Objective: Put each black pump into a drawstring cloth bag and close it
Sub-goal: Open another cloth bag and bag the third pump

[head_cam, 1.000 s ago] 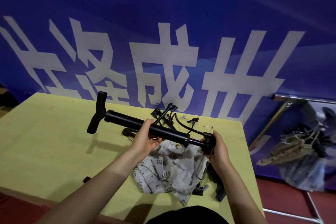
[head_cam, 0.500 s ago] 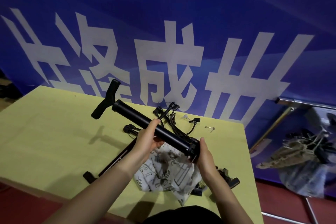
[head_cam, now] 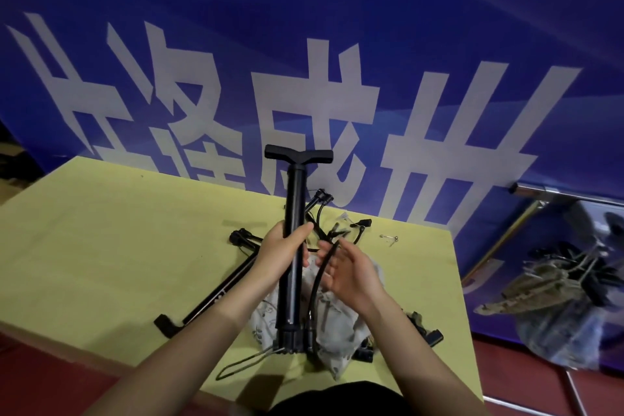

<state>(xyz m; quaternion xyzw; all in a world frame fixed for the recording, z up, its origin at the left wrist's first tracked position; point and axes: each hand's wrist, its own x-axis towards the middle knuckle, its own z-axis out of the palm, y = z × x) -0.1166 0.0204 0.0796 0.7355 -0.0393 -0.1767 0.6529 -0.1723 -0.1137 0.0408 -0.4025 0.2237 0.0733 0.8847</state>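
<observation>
Head view shows the long black plastic pump with a T-shaped handle [head_cam: 293, 247] standing upright, its foot on the pale leaf-printed drawstring cloth bag [head_cam: 332, 324]. That bag lies crumpled on the yellow-green table [head_cam: 101, 247], near its front edge. The left hand [head_cam: 282, 248] wraps the barrel midway, fingers curled round it, likely to steady the pump so it can go foot-first into the bag. Right of the barrel, the right hand [head_cam: 349, 272] hovers with fingers spread and relaxed beside the pump's thin black rubber hose [head_cam: 322, 272]; whether it touches the hose I cannot tell. It probably means to gather the hose against the barrel.
</observation>
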